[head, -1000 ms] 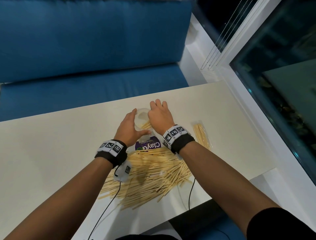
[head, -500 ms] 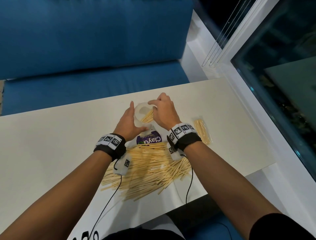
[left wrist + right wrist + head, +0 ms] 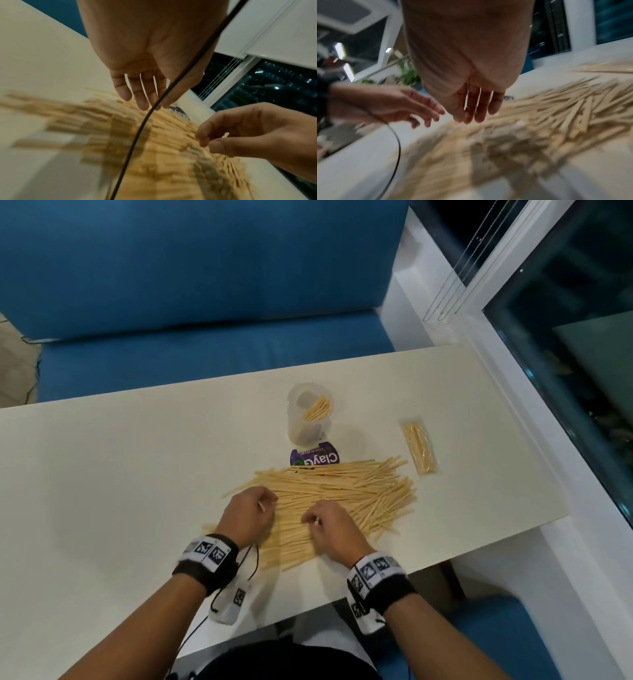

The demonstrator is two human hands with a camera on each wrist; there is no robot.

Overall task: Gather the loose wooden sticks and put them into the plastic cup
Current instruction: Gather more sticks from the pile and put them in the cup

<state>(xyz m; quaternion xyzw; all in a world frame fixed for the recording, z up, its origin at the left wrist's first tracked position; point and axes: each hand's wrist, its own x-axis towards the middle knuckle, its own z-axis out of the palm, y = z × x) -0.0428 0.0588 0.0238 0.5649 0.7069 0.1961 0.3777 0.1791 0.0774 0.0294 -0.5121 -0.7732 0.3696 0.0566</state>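
A clear plastic cup [image 3: 298,419] stands on the white table [image 3: 120,474] with a few wooden sticks [image 3: 318,408] leaning inside. A broad pile of loose sticks [image 3: 356,494] lies in front of it. My left hand [image 3: 263,505] hovers over the pile's left part with relaxed, nearly straight fingers [image 3: 142,100] that hold nothing. My right hand [image 3: 313,520] is over the near middle of the pile. Its fingers [image 3: 477,111] hang loosely, slightly curled, just above the sticks [image 3: 556,108]. Both wrist views are blurred.
A purple printed label [image 3: 317,458] lies between cup and pile. A sealed clear packet of sticks [image 3: 419,448] lies to the right. The table's near edge is just behind my wrists; a blue sofa [image 3: 205,285] lies beyond the table and a window frame [image 3: 513,405] to the right.
Both hands left the cup and drew back toward me to the pile. The cup now stands free with the sticks inside it.
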